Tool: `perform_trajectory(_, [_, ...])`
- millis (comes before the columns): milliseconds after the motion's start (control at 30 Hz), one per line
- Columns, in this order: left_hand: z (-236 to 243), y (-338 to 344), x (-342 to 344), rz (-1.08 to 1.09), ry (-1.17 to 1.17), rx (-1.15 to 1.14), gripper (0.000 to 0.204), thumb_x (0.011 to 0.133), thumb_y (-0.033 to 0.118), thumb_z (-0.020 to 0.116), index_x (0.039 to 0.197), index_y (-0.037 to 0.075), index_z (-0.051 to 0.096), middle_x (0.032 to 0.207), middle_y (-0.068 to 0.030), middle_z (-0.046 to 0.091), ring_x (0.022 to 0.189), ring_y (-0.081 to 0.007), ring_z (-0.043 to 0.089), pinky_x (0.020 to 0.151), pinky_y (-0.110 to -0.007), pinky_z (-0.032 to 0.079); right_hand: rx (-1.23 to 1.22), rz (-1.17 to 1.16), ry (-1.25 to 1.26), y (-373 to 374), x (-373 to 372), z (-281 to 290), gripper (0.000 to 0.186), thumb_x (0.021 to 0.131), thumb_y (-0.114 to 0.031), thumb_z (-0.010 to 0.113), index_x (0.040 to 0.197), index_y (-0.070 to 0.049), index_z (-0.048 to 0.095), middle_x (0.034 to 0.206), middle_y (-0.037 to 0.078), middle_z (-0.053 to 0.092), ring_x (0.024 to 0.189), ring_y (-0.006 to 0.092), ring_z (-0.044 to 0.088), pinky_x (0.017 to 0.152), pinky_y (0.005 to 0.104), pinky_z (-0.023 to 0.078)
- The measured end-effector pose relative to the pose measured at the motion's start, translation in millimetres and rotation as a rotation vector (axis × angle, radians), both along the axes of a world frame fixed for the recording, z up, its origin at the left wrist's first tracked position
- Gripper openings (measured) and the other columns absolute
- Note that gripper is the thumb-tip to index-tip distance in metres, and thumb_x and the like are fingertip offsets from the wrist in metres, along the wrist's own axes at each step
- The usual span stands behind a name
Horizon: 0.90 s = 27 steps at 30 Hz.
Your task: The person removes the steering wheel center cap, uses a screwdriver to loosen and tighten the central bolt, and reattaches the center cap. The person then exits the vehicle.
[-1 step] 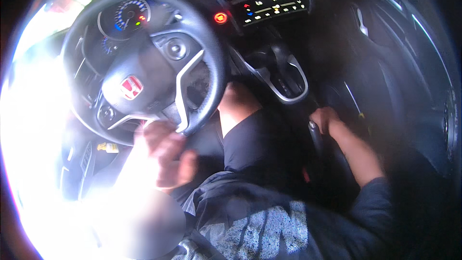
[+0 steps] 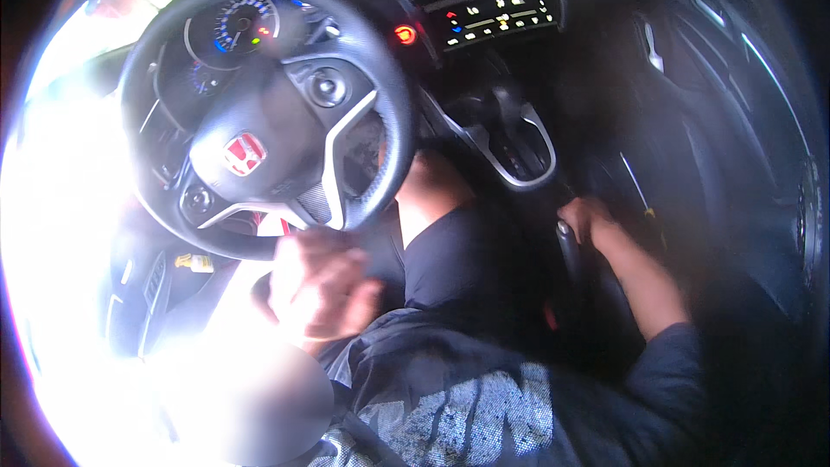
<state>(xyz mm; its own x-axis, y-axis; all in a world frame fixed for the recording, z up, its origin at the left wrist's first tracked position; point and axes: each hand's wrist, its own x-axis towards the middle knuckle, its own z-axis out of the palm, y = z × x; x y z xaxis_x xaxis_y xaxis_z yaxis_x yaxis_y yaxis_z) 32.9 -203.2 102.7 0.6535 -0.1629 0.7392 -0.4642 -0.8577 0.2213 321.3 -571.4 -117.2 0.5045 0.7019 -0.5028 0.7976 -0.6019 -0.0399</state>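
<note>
My left hand [image 2: 323,287] is just below the lower rim of a black steering wheel [image 2: 399,125] with silver spokes and a red emblem. It is smeared by motion. Its fingers look bent, but I cannot tell whether they hold anything or touch the rim. My right hand [image 2: 590,218] is low on the right, its fingers curled closed. Close beside it stands the handbrake lever [image 2: 566,240], its tip and part of its grip in sight. Whatever the right fingers hold, if anything, is hidden.
A gear lever with a silver surround [image 2: 529,183] stands right of the wheel, below a lit climate panel [image 2: 501,22] and a glowing red button [image 2: 405,35]. A thin metal rod with a yellow end [image 2: 638,186] lies at the right. Bright glare covers the left side.
My left hand has shifted slightly right, and its fingers look more bent than before. The cabin sits a little lower and further right in view. My right hand stays beside the handbrake lever.
</note>
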Motion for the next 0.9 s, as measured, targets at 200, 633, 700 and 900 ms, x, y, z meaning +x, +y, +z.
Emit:
perform_trajectory(200, [-45, -37, 3, -0.346, 0.590, -0.349, 0.016, 0.094, 0.010, 0.081, 0.107, 0.001, 0.079, 0.095, -0.0129, 0.080, 0.089, -0.0262, 0.078, 0.083, -0.037, 0.060, 1.238, -0.682, 0.263, -8, -20, 92, 0.005, 0.090, 0.003, 0.073, 0.093, 0.001, 0.070, 0.078, -0.001, 0.069, 0.070, 0.0036, 0.060, 0.063, 0.0235, 0.048])
perform_trajectory(633, [-43, -56, 14, -0.338, 0.845, -0.660, 0.027, 0.096, 0.014, 0.082, 0.122, 0.006, 0.080, 0.107, -0.0127, 0.078, 0.099, -0.0259, 0.076, 0.089, -0.037, 0.059, 1.201, -0.238, 1.028, 79, -151, 147, 0.015, 0.093, -0.004, 0.083, 0.106, -0.001, 0.075, 0.092, 0.006, 0.078, 0.080, 0.0105, 0.074, 0.071, 0.0260, 0.059])
perform_trajectory(700, [-57, -56, 11, -0.374, 0.837, -0.709, 0.025, 0.094, 0.017, 0.084, 0.117, 0.007, 0.081, 0.104, -0.0126, 0.078, 0.094, -0.0255, 0.077, 0.082, -0.036, 0.061, 1.227, -0.340, 1.208, 80, -160, 132, 0.015, 0.096, -0.003, 0.080, 0.109, 0.001, 0.073, 0.091, 0.007, 0.077, 0.081, 0.0115, 0.074, 0.072, 0.0259, 0.060])
perform_trajectory(900, [-43, -43, 7, -0.241, 0.948, -0.652, 0.019, 0.097, 0.016, 0.082, 0.108, 0.003, 0.074, 0.101, -0.0098, 0.078, 0.092, -0.0212, 0.077, 0.077, -0.035, 0.060, 1.269, -0.458, 1.130, 86, -164, 125, 0.022, 0.102, -0.002, 0.070, 0.123, 0.003, 0.066, 0.102, 0.012, 0.077, 0.084, 0.0142, 0.075, 0.077, 0.0267, 0.060])
